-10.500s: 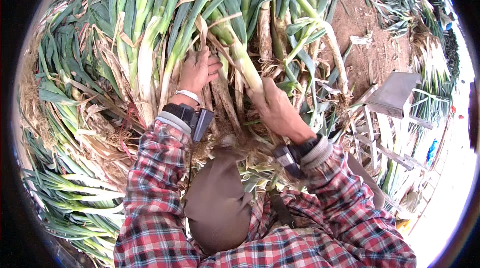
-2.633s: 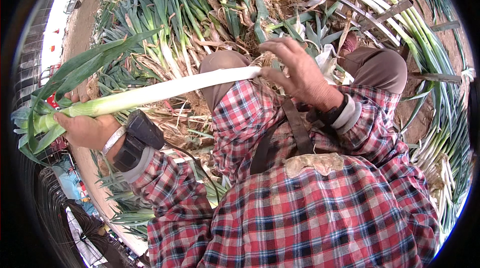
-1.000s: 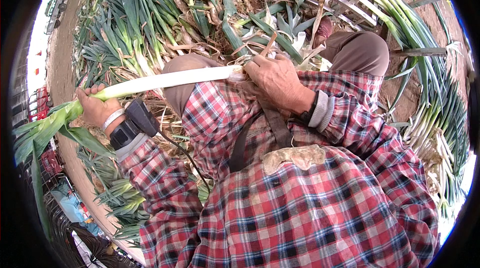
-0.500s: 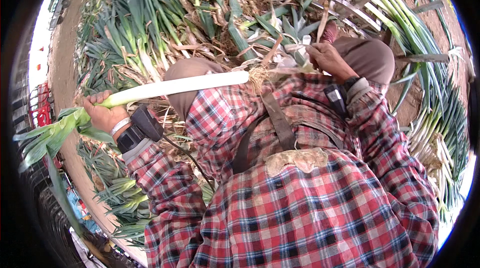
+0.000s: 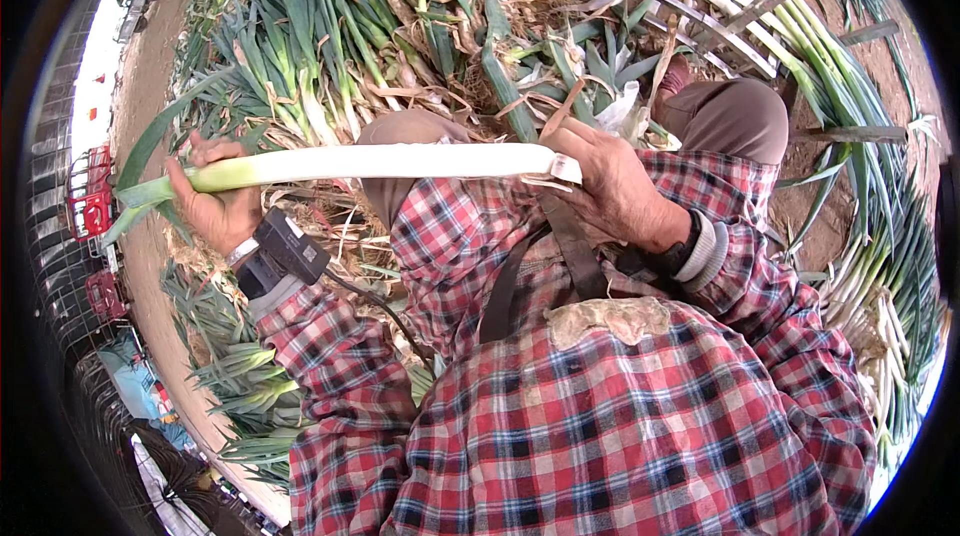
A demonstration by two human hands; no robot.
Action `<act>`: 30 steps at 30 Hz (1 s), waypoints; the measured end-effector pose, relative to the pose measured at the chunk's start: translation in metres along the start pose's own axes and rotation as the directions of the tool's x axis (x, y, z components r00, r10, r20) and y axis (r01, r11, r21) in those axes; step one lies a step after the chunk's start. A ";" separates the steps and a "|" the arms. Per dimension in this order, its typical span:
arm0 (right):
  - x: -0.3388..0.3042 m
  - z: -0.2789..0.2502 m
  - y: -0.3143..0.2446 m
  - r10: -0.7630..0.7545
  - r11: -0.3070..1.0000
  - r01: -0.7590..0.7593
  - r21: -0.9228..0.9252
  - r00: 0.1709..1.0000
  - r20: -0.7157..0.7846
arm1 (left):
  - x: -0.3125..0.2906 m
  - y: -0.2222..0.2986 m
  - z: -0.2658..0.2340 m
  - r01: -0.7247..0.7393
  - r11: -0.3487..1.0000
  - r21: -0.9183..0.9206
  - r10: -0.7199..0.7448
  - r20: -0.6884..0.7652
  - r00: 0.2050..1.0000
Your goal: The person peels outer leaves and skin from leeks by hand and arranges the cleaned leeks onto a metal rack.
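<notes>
A long white leek (image 5: 370,162) lies level across my lap, its pale green top to the left. My left hand (image 5: 218,198) is around the green part, thumb and fingers loosely bent about it. At the other end, my right hand (image 5: 620,186) is closed against the leek's white base, where a small loose flap (image 5: 565,169) of outer layer sticks out. The curled right fingers hide the roots, and whether they also hold something small is hidden.
Untrimmed leeks (image 5: 300,46) are heaped ahead on the left, with dry leaves and peelings around my legs. At the right, cleaned leeks (image 5: 760,6) lie over a metal rack (image 5: 745,11), and more bundled leeks (image 5: 880,286) lie nearer. Red crates (image 5: 92,191) stand at the far left.
My right hand has come left and nearer to the leek's base, closing on it. The leek has shifted slightly right, and my left fingers have loosened. The dangling roots no longer show.
</notes>
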State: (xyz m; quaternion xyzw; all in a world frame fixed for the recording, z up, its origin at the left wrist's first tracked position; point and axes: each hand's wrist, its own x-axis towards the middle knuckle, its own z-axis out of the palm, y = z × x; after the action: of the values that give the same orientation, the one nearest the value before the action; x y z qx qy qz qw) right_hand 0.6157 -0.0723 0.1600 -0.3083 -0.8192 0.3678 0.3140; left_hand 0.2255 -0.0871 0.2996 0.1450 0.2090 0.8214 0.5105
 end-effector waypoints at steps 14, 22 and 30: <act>0.001 -0.015 0.006 -0.312 0.857 0.251 -0.449 0.948 -0.065 | 0.009 -0.015 -0.094 0.051 0.968 0.247 0.089 -0.524 0.847; -0.012 -0.048 0.066 0.664 0.747 -0.594 0.297 0.676 -0.319 | 0.013 -0.022 -0.102 -0.009 0.960 0.281 0.169 -0.550 0.818; -0.008 -0.036 0.003 0.184 0.983 -0.184 -0.015 0.981 0.058 | -0.010 -0.020 -0.090 -0.039 0.996 0.085 0.049 -0.116 0.992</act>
State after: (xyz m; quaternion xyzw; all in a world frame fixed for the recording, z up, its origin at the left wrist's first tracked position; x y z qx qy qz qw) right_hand 0.6486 -0.0617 0.1743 -0.3733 -0.7978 0.4003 0.2528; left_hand 0.2047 -0.1059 0.2109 0.1219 0.2693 0.8302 0.4726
